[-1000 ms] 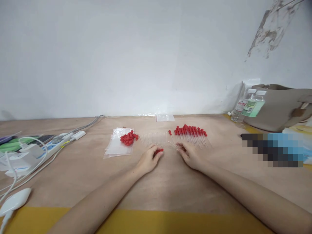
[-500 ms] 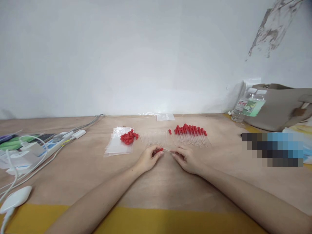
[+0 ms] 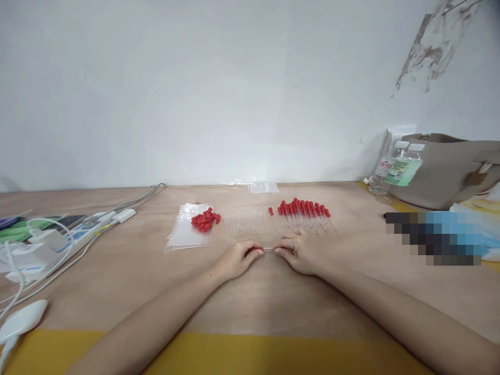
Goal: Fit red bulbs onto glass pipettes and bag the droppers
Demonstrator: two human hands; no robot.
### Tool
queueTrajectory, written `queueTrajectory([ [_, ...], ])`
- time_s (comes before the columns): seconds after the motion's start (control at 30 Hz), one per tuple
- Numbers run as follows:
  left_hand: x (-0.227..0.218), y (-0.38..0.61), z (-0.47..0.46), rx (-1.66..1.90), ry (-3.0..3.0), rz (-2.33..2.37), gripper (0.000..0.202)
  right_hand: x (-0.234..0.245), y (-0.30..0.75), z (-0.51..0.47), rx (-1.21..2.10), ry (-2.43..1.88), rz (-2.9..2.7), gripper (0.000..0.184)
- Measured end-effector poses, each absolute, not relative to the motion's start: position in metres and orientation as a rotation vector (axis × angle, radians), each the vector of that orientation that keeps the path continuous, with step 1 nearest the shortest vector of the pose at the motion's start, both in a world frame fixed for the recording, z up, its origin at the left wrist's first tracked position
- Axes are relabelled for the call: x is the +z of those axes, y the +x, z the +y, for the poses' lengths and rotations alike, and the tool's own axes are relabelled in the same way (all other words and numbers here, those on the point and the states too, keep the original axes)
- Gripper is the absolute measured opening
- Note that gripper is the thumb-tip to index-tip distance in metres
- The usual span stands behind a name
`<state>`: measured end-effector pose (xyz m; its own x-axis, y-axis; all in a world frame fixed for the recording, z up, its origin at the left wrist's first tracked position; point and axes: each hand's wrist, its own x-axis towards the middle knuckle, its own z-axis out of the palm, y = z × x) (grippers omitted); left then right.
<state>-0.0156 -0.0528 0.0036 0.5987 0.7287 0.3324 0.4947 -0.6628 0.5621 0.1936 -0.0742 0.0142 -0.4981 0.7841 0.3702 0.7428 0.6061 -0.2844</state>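
My left hand [image 3: 239,259] is closed in a pinch around a red rubber bulb [image 3: 259,249], which is mostly hidden by the fingers. Opposite it, my right hand [image 3: 299,253] pinches a thin clear glass dropper tube [image 3: 269,249]. The tube lies level between both hands, its left end at the bulb. Beyond my hands is a row of bare glass tubes [image 3: 246,222]. A pile of loose red bulbs [image 3: 203,221] rests on clear plastic bags [image 3: 185,229] at the left. Several droppers with red bulbs [image 3: 302,211] lie side by side at the right.
A power strip [image 3: 88,234] with chargers and white cables occupies the left side. Two plastic bottles [image 3: 404,169] and a grey-brown handbag [image 3: 449,169] stand at the back right. A small clear bag [image 3: 263,188] lies by the wall [image 3: 234,94].
Both hands have come slightly nearer to me, and the bulb and tube have turned from a slant to level. Less of the tube shows between the hands. The view has shifted slightly.
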Motion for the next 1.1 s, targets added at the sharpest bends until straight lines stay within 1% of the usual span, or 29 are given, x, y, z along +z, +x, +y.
queueTrajectory([
  [0.1, 0.005, -0.015, -0.054, 0.747, 2.512, 0.973, 0.022, 0.019, 0.189, -0.078, 0.01, -1.253, -2.381, 0.024],
  [0.17, 0.006, -0.015, -0.055, 0.743, 2.562, 0.947, 0.02, 0.017, 0.185, -0.078, -0.006, -1.245, -2.379, 0.024],
  [0.43, 0.006, -0.015, -0.056, 0.789, 2.64, 0.882, 0.02, 0.001, 0.176, -0.074, 0.075, -1.233, -2.359, 0.03],
  [0.67, 0.009, -0.016, -0.052, 0.814, 2.637, 0.89, 0.019, 0.018, 0.177, -0.079, 0.156, -1.278, -2.398, 0.029],
  [0.7, 0.01, -0.019, -0.05, 0.839, 2.643, 0.91, 0.023, 0.021, 0.18, -0.077, 0.191, -1.289, -2.377, 0.028],
  [0.77, 0.013, -0.03, -0.042, 0.913, 2.681, 1.041, 0.039, 0.024, 0.186, -0.07, 0.276, -1.317, -2.286, 0.026],
  [0.8, 0.015, -0.037, -0.036, 0.951, 2.708, 1.169, 0.043, 0.025, 0.19, -0.065, 0.313, -1.342, -2.218, 0.025],
  [0.87, 0.018, -0.052, -0.025, 0.989, 2.738, 1.525, 0.036, 0.027, 0.198, -0.05, 0.349, -1.446, -2.047, 0.023],
  [0.97, 0.021, -0.072, -0.012, 0.898, 2.746, 1.997, 0.028, 0.033, 0.206, -0.027, 0.321, -1.707, -1.831, 0.019],
  [1.1, 0.023, -0.083, -0.007, 0.712, 2.714, 2.313, 0.026, 0.039, 0.2, -0.001, 0.228, -2.033, -1.753, 0.024],
])
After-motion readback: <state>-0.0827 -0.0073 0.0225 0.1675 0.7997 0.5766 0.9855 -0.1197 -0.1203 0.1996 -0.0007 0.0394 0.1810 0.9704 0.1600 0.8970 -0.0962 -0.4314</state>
